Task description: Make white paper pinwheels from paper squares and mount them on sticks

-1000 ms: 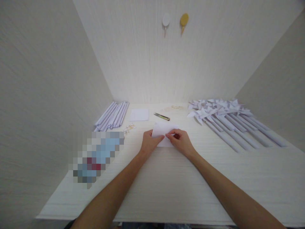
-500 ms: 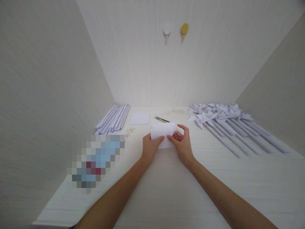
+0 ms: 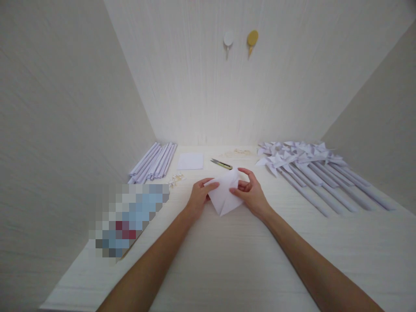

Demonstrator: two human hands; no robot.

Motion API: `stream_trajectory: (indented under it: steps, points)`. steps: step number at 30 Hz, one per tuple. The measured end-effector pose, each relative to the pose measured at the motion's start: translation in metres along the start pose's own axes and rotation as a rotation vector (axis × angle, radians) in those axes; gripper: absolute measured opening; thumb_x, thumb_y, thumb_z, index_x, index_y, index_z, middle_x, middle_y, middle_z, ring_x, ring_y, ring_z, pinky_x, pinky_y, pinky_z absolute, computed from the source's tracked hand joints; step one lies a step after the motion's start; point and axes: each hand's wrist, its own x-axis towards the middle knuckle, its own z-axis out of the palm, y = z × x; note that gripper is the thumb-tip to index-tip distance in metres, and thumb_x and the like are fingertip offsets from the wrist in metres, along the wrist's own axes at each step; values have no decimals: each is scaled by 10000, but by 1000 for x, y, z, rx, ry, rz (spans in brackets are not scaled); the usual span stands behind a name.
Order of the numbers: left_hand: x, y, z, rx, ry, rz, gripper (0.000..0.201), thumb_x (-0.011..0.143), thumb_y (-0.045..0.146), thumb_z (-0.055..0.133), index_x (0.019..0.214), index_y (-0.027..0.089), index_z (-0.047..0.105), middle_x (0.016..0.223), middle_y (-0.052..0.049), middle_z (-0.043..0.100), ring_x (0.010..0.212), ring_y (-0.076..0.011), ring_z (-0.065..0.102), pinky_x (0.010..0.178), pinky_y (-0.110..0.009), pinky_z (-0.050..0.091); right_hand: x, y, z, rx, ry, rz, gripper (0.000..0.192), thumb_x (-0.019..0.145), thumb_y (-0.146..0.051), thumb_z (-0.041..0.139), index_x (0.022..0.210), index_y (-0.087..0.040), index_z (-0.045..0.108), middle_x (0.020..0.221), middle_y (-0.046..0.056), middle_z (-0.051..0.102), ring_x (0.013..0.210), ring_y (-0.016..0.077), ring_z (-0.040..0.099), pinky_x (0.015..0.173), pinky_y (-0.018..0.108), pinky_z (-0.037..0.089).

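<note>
A white sheet of paper (image 3: 225, 190) is held between my two hands above the table, turned so one corner points toward me. A slit or crease runs inward from that near corner. My left hand (image 3: 199, 195) pinches the paper's left side, thumb on top and fingers behind. On the right side, my right hand (image 3: 250, 190) grips it between thumb and fingers, with the index finger curled at the upper edge. Just beyond the paper lies a pair of thread snips (image 3: 222, 164). A square stack of white paper (image 3: 190, 161) rests behind my left hand.
Rolled white paper sticks (image 3: 157, 161) lie at the back left, with small beige bits (image 3: 177, 179) nearby. Several paper pinwheels (image 3: 292, 158) on sticks cover the right side. A pixelated object (image 3: 133, 221) sits at the left. Two hooks (image 3: 252, 39) hang on the back wall.
The paper has turned from lying square to a diamond position, with a corner now toward me. My left hand has shifted slightly left, and the snips show more fully.
</note>
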Motion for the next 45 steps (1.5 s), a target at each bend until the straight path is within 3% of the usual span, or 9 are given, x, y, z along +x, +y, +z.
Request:
stream_trajectory:
  steps: [5, 9, 15, 19, 22, 25, 31, 36, 45]
  points:
    - [0, 2, -5, 252, -63, -9, 248, 441, 189, 708, 661, 115, 621, 584, -8, 603, 519, -110, 514, 503, -220, 374, -1, -3, -4, -81, -112, 30, 729, 537, -173, 691, 1146, -261, 299, 588, -84, 575, 491, 96, 546, 463, 201, 406]
    - [-1, -1, -3, 377, -45, 17, 248, 453, 194, 702, 675, 117, 623, 572, 7, 595, 506, -109, 500, 493, -219, 359, -2, -2, -4, -88, -95, -8, 719, 525, -153, 693, 1130, -268, 322, 650, -92, 538, 461, 52, 496, 436, 168, 376]
    - [0, -4, -1, 396, 6, 38, 236, 463, 194, 693, 673, 108, 630, 571, -2, 596, 512, -117, 500, 480, -218, 357, 1, 0, -2, -118, -38, -56, 678, 522, -179, 705, 1099, -286, 366, 725, -75, 519, 470, 45, 487, 434, 169, 374]
    - [2, -6, -1, 299, 120, 67, 307, 448, 193, 696, 738, 112, 639, 646, -26, 632, 561, -140, 537, 528, -242, 398, 4, 2, -5, -130, 27, -208, 414, 638, -241, 641, 1023, -279, 495, 928, 5, 566, 683, 106, 573, 616, 250, 451]
    - [4, -7, -2, 212, 229, 101, 312, 440, 197, 698, 734, 115, 633, 650, -23, 631, 557, -135, 536, 538, -244, 405, 5, 5, -11, -174, -25, -288, 148, 674, -210, 595, 814, -238, 633, 1126, 43, 512, 958, 176, 536, 800, 313, 421]
    - [6, -7, -3, 137, 282, 122, 295, 442, 200, 694, 716, 116, 626, 628, -16, 620, 546, -129, 526, 537, -243, 404, 5, 8, -11, -209, -110, -258, 129, 629, -150, 609, 705, -236, 669, 1194, 42, 458, 1054, 205, 477, 775, 310, 440]
    - [4, -6, 0, 119, 287, 119, 264, 440, 195, 686, 685, 117, 625, 602, -11, 612, 523, -121, 513, 520, -240, 398, 5, 9, -1, -199, -190, -175, 116, 535, -150, 681, 618, -231, 681, 898, 32, 559, 818, 161, 566, 672, 286, 469]
    - [2, -7, 1, 186, 286, 132, 279, 444, 220, 691, 694, 114, 628, 588, -4, 603, 508, -117, 503, 497, -232, 390, 6, 6, 3, -284, -84, -163, 23, 564, -227, 673, 561, -206, 663, 697, 11, 573, 669, 127, 541, 597, 261, 429]
    - [0, -8, 1, 232, 246, 148, 277, 469, 236, 687, 708, 110, 627, 589, 5, 600, 509, -115, 507, 487, -219, 390, 5, 5, 11, -452, 68, -154, 172, 609, -335, 614, 513, -193, 596, 577, -12, 519, 526, 106, 462, 481, 240, 364]
